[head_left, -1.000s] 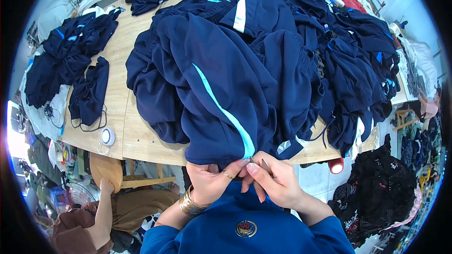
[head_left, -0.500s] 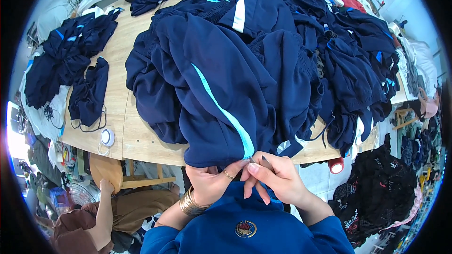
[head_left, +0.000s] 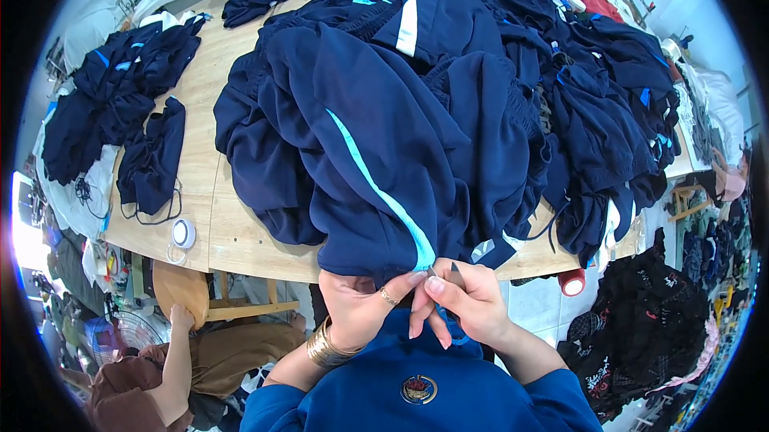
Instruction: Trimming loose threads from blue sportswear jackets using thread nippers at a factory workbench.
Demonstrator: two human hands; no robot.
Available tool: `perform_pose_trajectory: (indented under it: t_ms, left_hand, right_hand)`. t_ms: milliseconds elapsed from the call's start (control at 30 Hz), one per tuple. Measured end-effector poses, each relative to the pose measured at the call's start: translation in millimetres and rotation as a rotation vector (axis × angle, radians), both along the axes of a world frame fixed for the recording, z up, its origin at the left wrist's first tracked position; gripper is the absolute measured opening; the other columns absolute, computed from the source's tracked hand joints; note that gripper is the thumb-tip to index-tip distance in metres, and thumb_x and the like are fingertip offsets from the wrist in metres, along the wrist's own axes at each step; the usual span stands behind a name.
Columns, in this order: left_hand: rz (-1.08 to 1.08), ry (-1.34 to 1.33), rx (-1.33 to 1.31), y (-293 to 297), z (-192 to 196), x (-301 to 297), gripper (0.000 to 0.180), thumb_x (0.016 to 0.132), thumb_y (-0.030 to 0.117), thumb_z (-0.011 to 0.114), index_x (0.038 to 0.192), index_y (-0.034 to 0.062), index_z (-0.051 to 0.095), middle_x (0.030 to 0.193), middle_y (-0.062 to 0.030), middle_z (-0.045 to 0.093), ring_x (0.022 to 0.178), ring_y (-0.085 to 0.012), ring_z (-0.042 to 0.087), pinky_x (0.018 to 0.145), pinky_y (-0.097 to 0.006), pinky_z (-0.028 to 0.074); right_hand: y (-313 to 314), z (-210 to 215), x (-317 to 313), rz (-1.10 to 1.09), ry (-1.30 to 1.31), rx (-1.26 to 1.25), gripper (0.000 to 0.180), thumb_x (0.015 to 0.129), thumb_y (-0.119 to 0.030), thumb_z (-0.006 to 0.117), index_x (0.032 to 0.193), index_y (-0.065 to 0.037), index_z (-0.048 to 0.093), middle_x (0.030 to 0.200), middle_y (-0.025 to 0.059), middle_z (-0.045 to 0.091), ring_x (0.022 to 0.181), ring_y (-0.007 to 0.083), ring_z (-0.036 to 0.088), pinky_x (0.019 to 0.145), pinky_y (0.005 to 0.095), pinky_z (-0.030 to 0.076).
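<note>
Navy trousers (head_left: 384, 143) with a light-blue side stripe (head_left: 383, 191) lie over the near edge of the heap. My left hand (head_left: 352, 304) is closed on their hem, thumb pressed on the fabric beside the stripe's lower end. Close against it, my right hand (head_left: 469, 300) grips small metal thread snips (head_left: 456, 275); two pointed tips stick out between the fingers, one of them at the hem. My fingers cover the rest of the tool. Below my right hand, part of a blue strap or cord shows against my shirt.
More navy garments (head_left: 597, 111) are heaped at the right, others (head_left: 112, 95) at the left of the wooden table (head_left: 210, 216). A white round device (head_left: 183, 232) sits near its front edge. A co-worker's arm (head_left: 178, 352) rests on a stool at lower left; black clothes (head_left: 641, 320) lie lower right.
The hem and both hands have shifted slightly to the right. The snips' tip sits nearer the stripe's end. At the far side, another person's hands and dark cloth have moved up and partly out of view.
</note>
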State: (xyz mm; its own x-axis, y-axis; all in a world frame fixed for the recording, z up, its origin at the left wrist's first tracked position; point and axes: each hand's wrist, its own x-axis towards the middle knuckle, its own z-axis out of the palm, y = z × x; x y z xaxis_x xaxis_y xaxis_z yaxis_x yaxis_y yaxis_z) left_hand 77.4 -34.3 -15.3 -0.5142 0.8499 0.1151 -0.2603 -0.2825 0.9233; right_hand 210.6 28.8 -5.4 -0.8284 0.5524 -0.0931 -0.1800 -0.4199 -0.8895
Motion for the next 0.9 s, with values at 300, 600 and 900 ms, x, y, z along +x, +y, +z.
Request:
perform_pose_trajectory:
  t_ms: [300, 600, 900]
  left_hand:
    - [-0.057, -0.194, 0.002, -1.0, -6.2, 5.4, 0.038, 0.067, -0.008, 0.068, 0.101, -0.0032, 0.050, 0.095, -0.0127, 0.059, 0.089, -0.0188, 0.059, 0.079, -0.030, 0.047]
    - [-0.023, -0.177, -0.036, -1.3, -3.6, 0.1, 0.043, 0.067, -0.004, 0.070, 0.104, -0.0024, 0.048, 0.097, -0.0128, 0.058, 0.089, -0.0194, 0.059, 0.079, -0.029, 0.047]
    - [-0.038, -0.193, -0.032, -1.8, -3.7, 0.6, 0.038, 0.067, -0.003, 0.069, 0.100, -0.0033, 0.050, 0.092, -0.0127, 0.060, 0.084, -0.0194, 0.060, 0.076, -0.029, 0.048]
  right_hand:
    - [12.7, 2.6, 2.3, -0.076, 0.262, -0.153, 0.028, 0.092, -0.015, 0.034, 0.077, 0.004, 0.048, 0.064, 0.0207, 0.059, 0.034, 0.0145, 0.049, 0.036, 0.0204, 0.039]
    - [8.6, 22.7, 8.4, 0.058, -0.260, 0.134, 0.021, 0.089, -0.016, 0.047, 0.082, 0.001, 0.058, 0.062, 0.0049, 0.062, 0.041, 0.0057, 0.052, 0.041, 0.0154, 0.038]
    - [10.6, 31.1, 3.9, 0.096, -0.361, 0.242, 0.023, 0.089, -0.016, 0.047, 0.080, 0.001, 0.059, 0.064, 0.0079, 0.063, 0.040, 0.0073, 0.052, 0.042, 0.0161, 0.039]
